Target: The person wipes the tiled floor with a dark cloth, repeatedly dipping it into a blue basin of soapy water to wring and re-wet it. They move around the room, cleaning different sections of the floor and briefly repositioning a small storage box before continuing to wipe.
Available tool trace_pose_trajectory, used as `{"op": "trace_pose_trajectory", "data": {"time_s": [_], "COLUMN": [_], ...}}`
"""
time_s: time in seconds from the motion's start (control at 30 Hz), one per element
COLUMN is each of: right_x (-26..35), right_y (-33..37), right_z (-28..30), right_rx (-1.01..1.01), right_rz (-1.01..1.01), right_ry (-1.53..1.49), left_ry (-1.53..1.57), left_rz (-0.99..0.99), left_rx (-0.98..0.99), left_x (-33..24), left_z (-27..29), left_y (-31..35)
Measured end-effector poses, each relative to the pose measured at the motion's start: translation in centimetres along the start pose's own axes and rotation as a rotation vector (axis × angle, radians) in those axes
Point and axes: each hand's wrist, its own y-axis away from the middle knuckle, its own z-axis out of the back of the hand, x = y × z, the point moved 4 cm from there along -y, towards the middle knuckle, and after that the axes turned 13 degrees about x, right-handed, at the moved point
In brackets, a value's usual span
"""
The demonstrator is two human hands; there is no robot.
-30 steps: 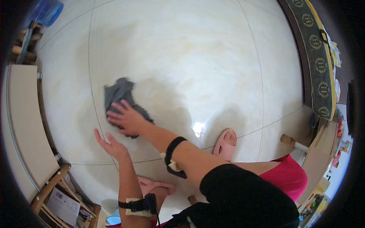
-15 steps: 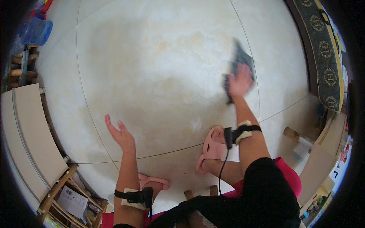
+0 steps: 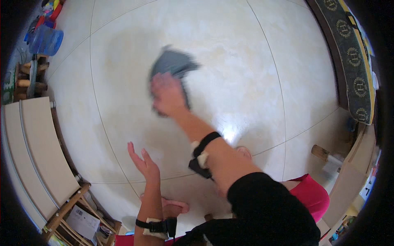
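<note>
My right hand (image 3: 167, 93) lies palm down on a dark grey cloth (image 3: 174, 61), pressing it to the pale tiled floor (image 3: 230, 82). Its fingers look flat on top of the cloth rather than wrapped round it, though motion blurs both. Bunched cloth shows beyond the fingertips and along both sides of the hand. My left hand (image 3: 143, 162) hovers nearer to me on the left, empty, with its fingers apart. Black straps with small devices (image 3: 200, 164) circle both forearms.
A cream cabinet (image 3: 45, 151) and a wooden rack (image 3: 67, 205) line the left side, with a clear blue water jug (image 3: 46, 40) farther back. At right stand a dark patterned cushion (image 3: 356, 61) and a wooden-legged piece of furniture (image 3: 320, 152). A pink slipper (image 3: 178, 205) is below.
My right hand has swept the cloth across the floor from right to left, its forearm now slanting over the middle. My left hand appears slightly lower and farther right, still empty.
</note>
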Motion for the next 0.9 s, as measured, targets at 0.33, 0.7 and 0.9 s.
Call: {"op": "trace_pose_trajectory", "data": {"time_s": [0.33,0.7,0.9], "right_x": [-7.5,-33.4,-26.9], "right_y": [-8.5,22.8,10.3], "right_z": [4.0,14.8,13.0], "right_rx": [-0.058,-0.33,-0.318], "right_rz": [0.168,-1.607,-1.194], "right_ry": [-0.061,0.091,0.305], "left_ry": [-0.11,0.048,0.004], "left_rz": [0.045,-0.025,-0.017], "left_rx": [0.09,0.129,0.099], "left_x": [0.6,-2.1,-1.5], "left_z": [0.8,-2.7,-1.4], "left_y": [-3.0,-3.6,-2.7]}}
